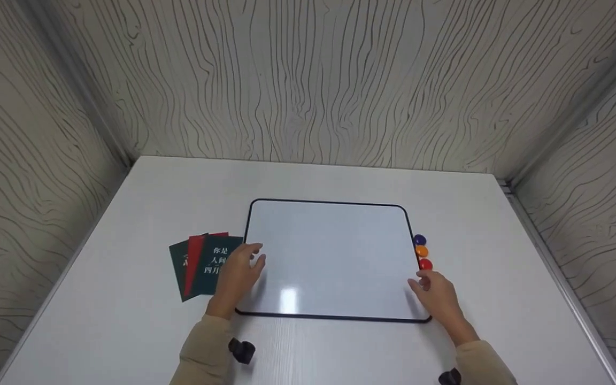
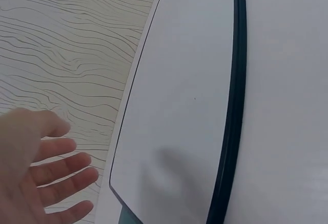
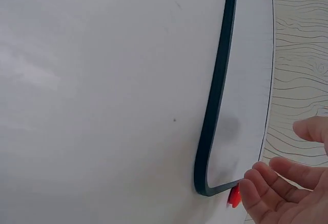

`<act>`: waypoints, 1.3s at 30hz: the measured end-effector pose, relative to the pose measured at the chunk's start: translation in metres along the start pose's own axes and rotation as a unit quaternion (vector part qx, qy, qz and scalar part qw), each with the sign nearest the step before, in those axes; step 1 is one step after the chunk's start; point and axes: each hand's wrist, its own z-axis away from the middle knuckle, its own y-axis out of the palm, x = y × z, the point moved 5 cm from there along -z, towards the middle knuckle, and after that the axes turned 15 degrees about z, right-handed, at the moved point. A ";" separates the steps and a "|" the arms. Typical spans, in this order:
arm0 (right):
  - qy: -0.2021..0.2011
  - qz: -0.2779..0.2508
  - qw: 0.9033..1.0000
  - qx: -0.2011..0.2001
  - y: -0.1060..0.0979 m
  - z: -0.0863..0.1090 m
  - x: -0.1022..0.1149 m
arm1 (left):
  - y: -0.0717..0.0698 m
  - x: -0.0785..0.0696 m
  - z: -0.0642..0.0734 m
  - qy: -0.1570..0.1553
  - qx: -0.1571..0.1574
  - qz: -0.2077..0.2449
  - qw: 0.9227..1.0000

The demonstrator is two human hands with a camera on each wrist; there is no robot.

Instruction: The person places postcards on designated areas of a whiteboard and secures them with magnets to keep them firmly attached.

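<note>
A whiteboard [image 1: 329,256] with a thin dark frame lies flat on the white table. Over its left edge hovers my left hand [image 1: 238,275], holding nothing, with fingers extended and apart in the left wrist view. My right hand [image 1: 439,297] is above the lower right corner; its fingers are slightly bent and nothing is between them. Beside the board's right edge sit three small round pieces like magnets: purple [image 1: 420,239], orange [image 1: 422,251] and red [image 1: 425,264]. Green and red booklets [image 1: 197,267] with white characters fan out at the left, partly covered by my left hand.
The white table [image 1: 126,326] ends at a wood-grain patterned wall [image 1: 308,91] behind, with similar panels at both sides. A dark wrist device [image 1: 242,351] shows at the left sleeve, and another [image 1: 450,377] at the right.
</note>
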 end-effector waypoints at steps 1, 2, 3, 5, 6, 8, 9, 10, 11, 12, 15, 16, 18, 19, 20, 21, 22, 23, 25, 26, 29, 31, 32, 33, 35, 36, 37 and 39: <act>0.006 0.001 1.000 0.000 0.000 0.000 -0.003 | -0.001 0.001 0.001 -0.007 0.000 0.001 1.000; 0.014 0.001 1.000 0.001 0.000 0.000 -0.005 | -0.002 0.002 0.002 -0.013 -0.001 0.000 1.000; 0.024 -0.002 1.000 0.005 0.001 0.000 -0.009 | -0.003 0.004 0.002 -0.019 -0.002 0.000 1.000; 0.045 -0.011 0.999 0.015 0.003 0.000 -0.016 | -0.006 0.007 0.004 -0.022 -0.005 0.000 1.000; 0.058 -0.016 0.998 0.022 0.004 0.001 -0.020 | -0.008 0.008 0.005 -0.022 -0.008 -0.002 1.000; 0.084 -0.032 0.995 0.038 0.007 0.001 -0.028 | -0.013 0.011 0.005 -0.018 -0.016 -0.001 1.000; 0.093 -0.041 0.994 0.046 0.009 0.001 -0.032 | -0.016 0.013 0.005 -0.018 -0.021 -0.001 1.000; 0.102 -0.048 0.992 0.052 0.010 0.000 -0.035 | -0.019 0.015 0.006 -0.015 -0.026 -0.003 1.000; 0.111 -0.056 0.991 0.058 0.011 0.000 -0.038 | -0.022 0.017 0.006 -0.018 -0.030 -0.002 0.999; 0.118 -0.064 0.989 0.063 0.012 0.000 -0.040 | -0.025 0.019 0.005 -0.018 -0.033 -0.003 0.999; 0.133 -0.081 0.985 0.074 0.014 -0.002 -0.046 | -0.031 0.024 0.005 -0.033 -0.034 -0.003 0.999; 0.137 -0.085 0.984 0.076 0.014 -0.003 -0.048 | -0.033 0.026 0.004 -0.036 -0.032 -0.004 0.999; 0.142 -0.095 0.982 0.078 0.014 -0.003 -0.050 | -0.035 0.028 0.004 -0.039 -0.031 -0.003 0.999; 0.144 -0.101 0.981 0.079 0.014 -0.003 -0.051 | -0.036 0.030 0.004 -0.040 -0.031 -0.003 0.999; 0.146 -0.108 0.980 0.080 0.014 -0.003 -0.052 | -0.037 0.031 0.004 -0.040 -0.032 -0.003 0.999; 0.149 -0.115 0.979 0.081 0.014 -0.003 -0.053 | -0.038 0.032 0.004 -0.040 -0.034 -0.003 0.999; 0.153 -0.125 0.977 0.083 0.014 -0.003 -0.054 | -0.039 0.034 0.004 -0.039 -0.036 -0.003 0.999; 0.158 -0.135 0.974 0.085 0.014 -0.004 -0.055 | -0.040 0.035 0.004 -0.039 -0.038 -0.003 0.999; 0.167 -0.152 0.970 0.091 0.014 -0.004 -0.057 | -0.042 0.038 0.004 -0.041 -0.042 -0.001 0.998; 0.171 -0.158 0.968 0.095 0.014 -0.004 -0.058 | -0.043 0.040 0.004 -0.044 -0.043 -0.001 0.998; 0.178 -0.167 0.964 0.103 0.015 -0.005 -0.060 | -0.046 0.045 0.005 -0.053 -0.047 -0.002 0.997; 0.183 -0.167 0.963 0.108 0.015 -0.005 -0.061 | -0.048 0.048 0.005 -0.062 -0.050 -0.001 0.997; 0.185 -0.169 0.962 0.110 0.015 -0.006 -0.062 | -0.049 0.049 0.005 -0.066 -0.051 -0.003 0.997; 0.189 -0.171 0.960 0.112 0.015 -0.006 -0.062 | -0.049 0.051 0.005 -0.068 -0.052 -0.004 0.996; 0.198 -0.176 0.957 0.116 0.016 -0.005 -0.064 | -0.051 0.053 0.005 -0.074 -0.053 -0.006 0.996; 0.200 -0.178 0.956 0.118 0.016 -0.005 -0.064 | -0.051 0.054 0.004 -0.078 -0.051 -0.008 0.996; 0.201 -0.181 0.955 0.120 0.016 -0.005 -0.065 | -0.052 0.056 0.004 -0.083 -0.051 -0.009 0.995; 0.203 -0.184 0.954 0.123 0.016 -0.004 -0.066 | -0.053 0.058 0.004 -0.092 -0.050 -0.011 0.994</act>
